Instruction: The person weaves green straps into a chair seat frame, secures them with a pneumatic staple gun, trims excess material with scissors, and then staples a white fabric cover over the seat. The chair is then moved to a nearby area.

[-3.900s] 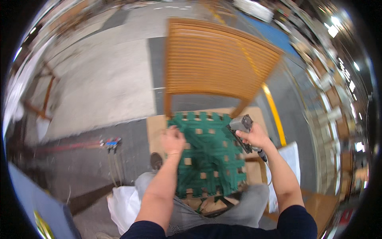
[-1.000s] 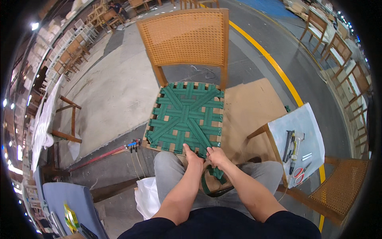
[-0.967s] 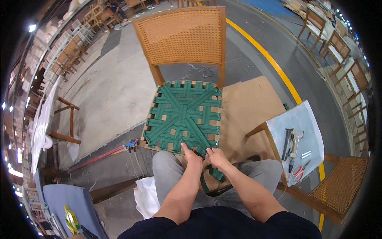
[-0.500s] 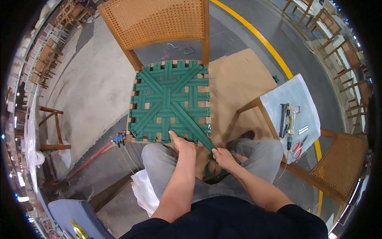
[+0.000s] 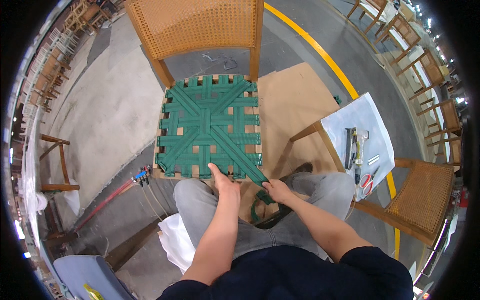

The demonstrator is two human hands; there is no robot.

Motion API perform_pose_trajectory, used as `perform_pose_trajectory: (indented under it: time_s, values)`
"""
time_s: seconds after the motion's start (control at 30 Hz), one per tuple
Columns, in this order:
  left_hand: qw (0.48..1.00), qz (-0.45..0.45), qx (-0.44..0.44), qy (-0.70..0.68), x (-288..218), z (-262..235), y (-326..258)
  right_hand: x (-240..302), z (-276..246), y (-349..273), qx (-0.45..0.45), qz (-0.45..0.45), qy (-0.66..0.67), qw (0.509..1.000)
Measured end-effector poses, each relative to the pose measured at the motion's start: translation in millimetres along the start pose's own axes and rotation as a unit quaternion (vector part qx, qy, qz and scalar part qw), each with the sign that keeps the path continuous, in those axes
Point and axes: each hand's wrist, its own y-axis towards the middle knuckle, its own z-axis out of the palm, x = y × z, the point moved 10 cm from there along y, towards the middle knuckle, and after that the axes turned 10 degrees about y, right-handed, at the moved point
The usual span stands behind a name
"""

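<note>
In front of me stands a wooden chair (image 5: 252, 65) with a cane back. Green webbing (image 5: 203, 120) is woven across its seat frame, with diagonal straps crossing at the middle. My right hand (image 5: 277, 191) is closed on a loose diagonal webbing strap (image 5: 240, 158) just past the seat's front right corner; a tail of it hangs below the hand. At the front edge, my left hand (image 5: 225, 184) grips the seat, thumb on top over the webbing and the other fingers hidden beneath.
To my right, another cane-backed chair (image 5: 421, 202) carries a staple gun (image 5: 356, 150), red-handled scissors (image 5: 366, 184) and staple strips (image 5: 373, 159) on its covered seat. Cardboard (image 5: 295, 95) lies under the work chair. A red hose (image 5: 112, 200) with a blue valve is at left.
The strap's tail now shows below my right hand, which has shifted slightly and tilted. My left hand keeps its place on the seat edge. The whole view has shifted a little.
</note>
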Motion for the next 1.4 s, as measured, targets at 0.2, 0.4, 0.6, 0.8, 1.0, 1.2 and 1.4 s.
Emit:
perform_pose_trajectory:
  time_s: [0.2,0.4,0.6,0.8,1.0,1.2,1.4]
  values:
    - [0.819,-0.176,0.151,0.525,114,-47,-43,-22,4,22,0.08,-0.025,0.041,0.996]
    - [0.552,0.17,0.134,0.805,94,27,-37,-37,17,35,0.165,-0.06,0.013,0.984]
    - [0.471,0.212,0.089,0.852,82,30,-49,-33,26,22,0.203,0.067,0.148,0.966]
    - [0.402,0.26,0.094,0.873,96,43,-50,5,-81,-1,-0.089,-0.121,-0.084,0.985]
    - [0.358,0.3,0.036,0.884,84,39,-47,-47,-375,-105,-0.563,-0.01,0.04,0.825]
    - [0.372,0.274,0.073,0.884,86,32,-40,-126,-435,-84,-0.462,0.226,-0.1,0.852]
    - [0.395,0.272,0.066,0.875,79,27,-41,-114,-428,-84,-0.441,0.111,0.128,0.882]
